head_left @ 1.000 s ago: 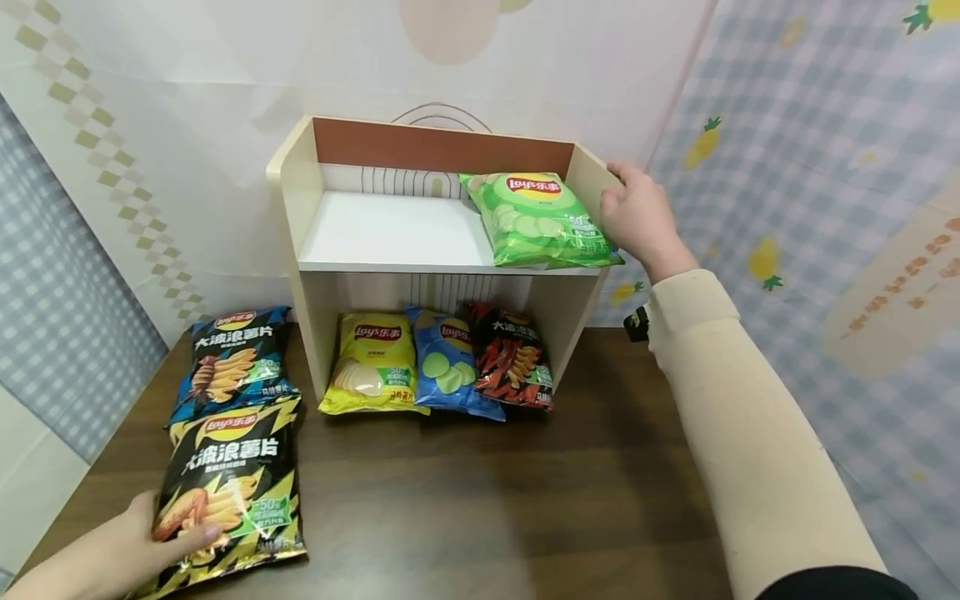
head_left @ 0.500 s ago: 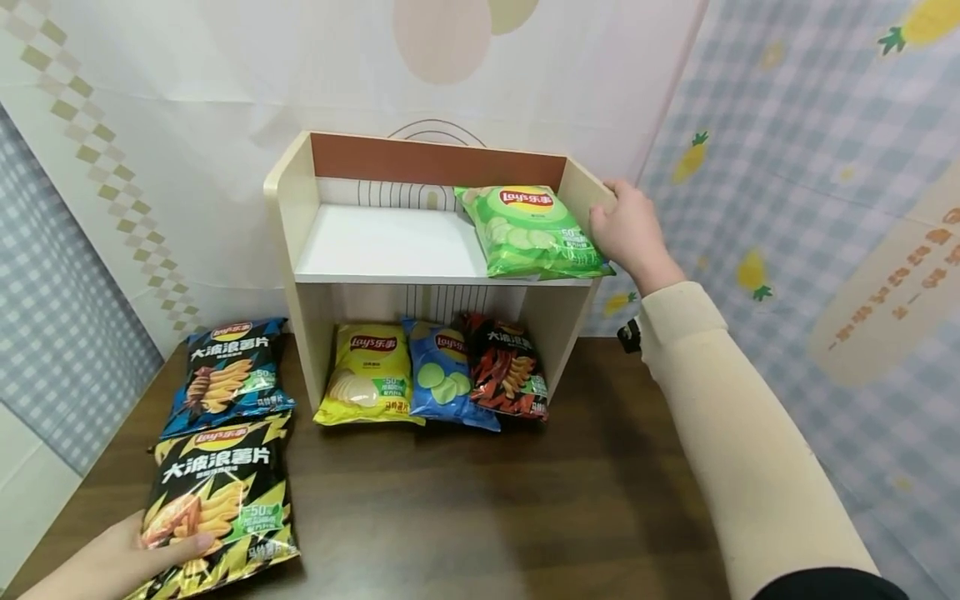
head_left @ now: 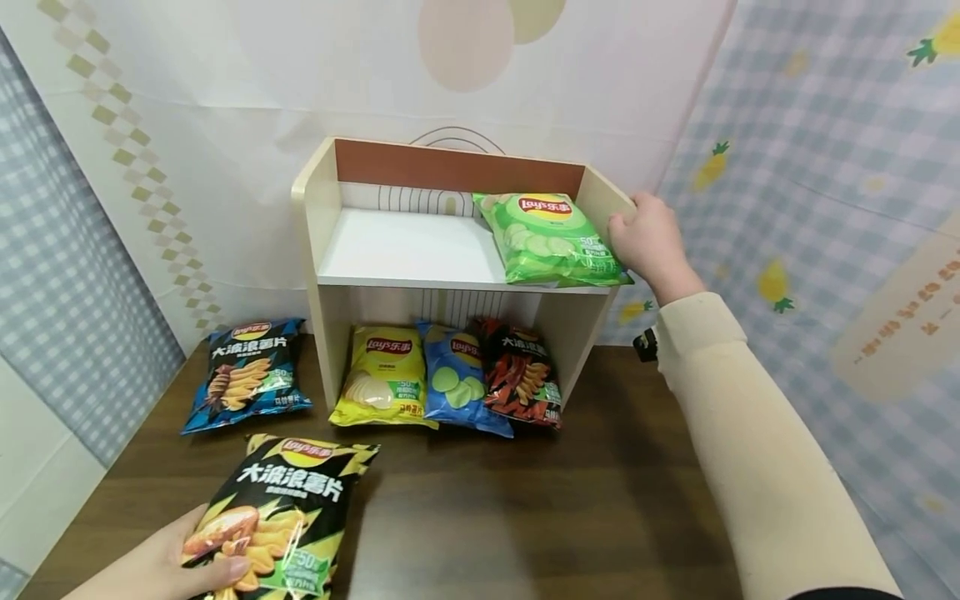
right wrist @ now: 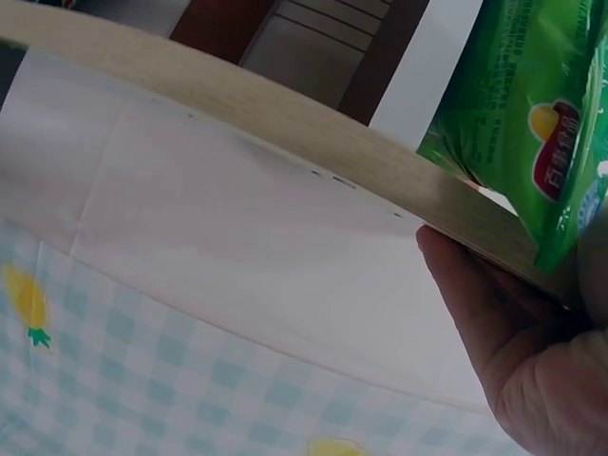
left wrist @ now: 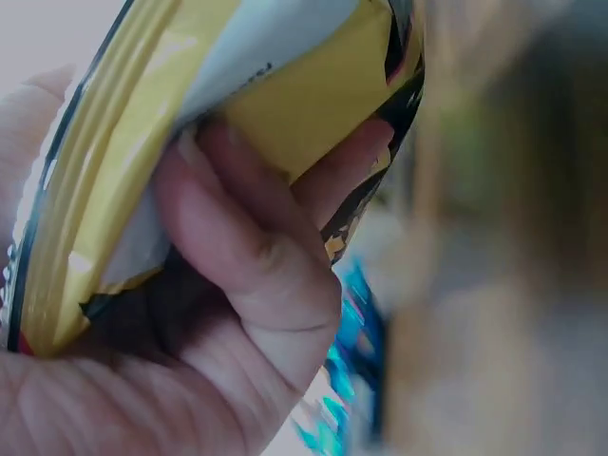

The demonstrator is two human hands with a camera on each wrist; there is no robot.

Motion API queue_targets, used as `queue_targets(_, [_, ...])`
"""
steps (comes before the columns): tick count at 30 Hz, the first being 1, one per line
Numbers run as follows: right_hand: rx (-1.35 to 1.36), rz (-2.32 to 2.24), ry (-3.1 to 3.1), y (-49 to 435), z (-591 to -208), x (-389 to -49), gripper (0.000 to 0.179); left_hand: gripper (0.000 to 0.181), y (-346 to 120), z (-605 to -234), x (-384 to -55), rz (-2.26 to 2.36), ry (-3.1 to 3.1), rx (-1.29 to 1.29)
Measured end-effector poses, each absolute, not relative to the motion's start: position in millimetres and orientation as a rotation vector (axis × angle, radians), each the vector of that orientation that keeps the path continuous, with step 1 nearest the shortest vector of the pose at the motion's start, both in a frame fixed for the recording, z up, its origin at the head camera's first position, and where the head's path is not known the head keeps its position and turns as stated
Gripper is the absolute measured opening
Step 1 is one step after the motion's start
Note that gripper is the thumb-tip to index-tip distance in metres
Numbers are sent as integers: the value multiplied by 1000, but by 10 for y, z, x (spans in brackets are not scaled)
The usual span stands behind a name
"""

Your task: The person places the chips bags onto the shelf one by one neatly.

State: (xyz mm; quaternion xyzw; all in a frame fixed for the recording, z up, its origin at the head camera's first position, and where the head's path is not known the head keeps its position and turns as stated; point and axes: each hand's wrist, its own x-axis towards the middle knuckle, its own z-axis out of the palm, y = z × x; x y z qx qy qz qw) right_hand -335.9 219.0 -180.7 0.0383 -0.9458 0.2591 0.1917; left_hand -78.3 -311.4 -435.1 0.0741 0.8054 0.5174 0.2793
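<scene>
My left hand (head_left: 191,557) grips a black and yellow bag of chips (head_left: 281,508) by its lower left side, thumb on the front. In the left wrist view the fingers curl behind the bag's yellow back (left wrist: 313,104). My right hand (head_left: 654,242) grips the right side panel of a small two-tier shelf (head_left: 318,217), thumb inside and fingers outside. Close by its thumb, a green bag of chips (head_left: 551,237) lies on the upper tier; it also shows in the right wrist view, beside the panel (right wrist: 285,123).
On the lower tier stand a yellow bag (head_left: 382,375), a blue bag (head_left: 461,379) and a red and black bag (head_left: 522,375) of chips. A dark blue bag of chips (head_left: 247,375) lies left of the shelf on the brown table (head_left: 525,508). Printed cloth (head_left: 225,167) hangs behind.
My left hand has lifted the black and yellow bag and moved it right, away from the dark blue bag. My right hand keeps its grip on the shelf panel.
</scene>
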Motion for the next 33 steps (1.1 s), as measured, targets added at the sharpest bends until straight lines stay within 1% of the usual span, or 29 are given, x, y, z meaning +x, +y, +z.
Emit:
queue_targets(2, [122,713,-2662,2187,-1812,-3362,39,76,-2964,-4194,-776,1348,2243,228])
queue_targets(5, [133,684,-2672,2177,-1822,-3379,40,76,-2734,-3965,-769,1416,2260,276])
queue_targets(9, [143,691,-2689,2167,-1834,-3415,41,71,-2424,-3662,-776,1597,2200,243])
queue_targets(12, [140,698,-2691,2178,-1836,-3431,42,68,-2226,-3482,-815,1644,2296,231])
queue_targets(13, [137,700,-2690,2186,-1834,-3430,41,72,-2175,-3437,-831,1632,2350,221])
queue_targets(18, [131,692,-2676,2203,-1825,-3401,39,107,-2002,-3260,-924,1444,2577,60])
queue_targets(20, [133,691,-2675,2199,-1821,-3387,38,113,-1965,-3221,-959,1452,2572,36])
queue_targets(22, [136,695,-2675,2192,-1817,-3370,38,111,-1939,-3201,-988,1503,2575,55])
queue_targets(27, [149,688,-2676,2184,-1809,-3345,38,93,-1907,-3191,-1011,1624,2618,171])
queue_targets(33, [143,685,-2682,2189,-1801,-3329,39,89,-1893,-3192,-1044,1702,2614,227])
